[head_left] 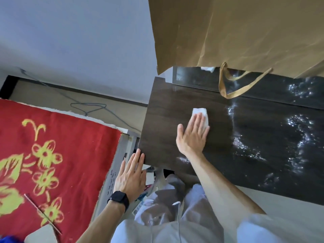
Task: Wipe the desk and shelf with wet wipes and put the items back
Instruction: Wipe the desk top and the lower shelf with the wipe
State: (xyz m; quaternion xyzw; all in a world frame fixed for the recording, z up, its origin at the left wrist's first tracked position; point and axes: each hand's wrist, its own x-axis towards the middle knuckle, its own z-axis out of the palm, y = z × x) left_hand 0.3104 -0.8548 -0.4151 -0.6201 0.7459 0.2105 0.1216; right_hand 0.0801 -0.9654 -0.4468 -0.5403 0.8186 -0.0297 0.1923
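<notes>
1. Two hands are seen at the desk (166,111). The left hand (130,178), a black watch (119,199) on its wrist, is laid with its fingertips against the near left corner, fingers straight and close together, nothing held.
2. Farther in, the right hand (192,135) is pressed flat on the left half of the desktop, fingers straight and together, thumb spread.
3. A folded wet wipe (199,112) is pinned under those fingertips, with its far end showing beyond them.
4. Wet streaks (298,123) glisten across the right half, so that part is judged already wiped. The left half looks dry and is judged in hand.
5. A brown paper bag (245,32) is seen at the far edge. The shelf and the returning of items are judged not yet done.
</notes>
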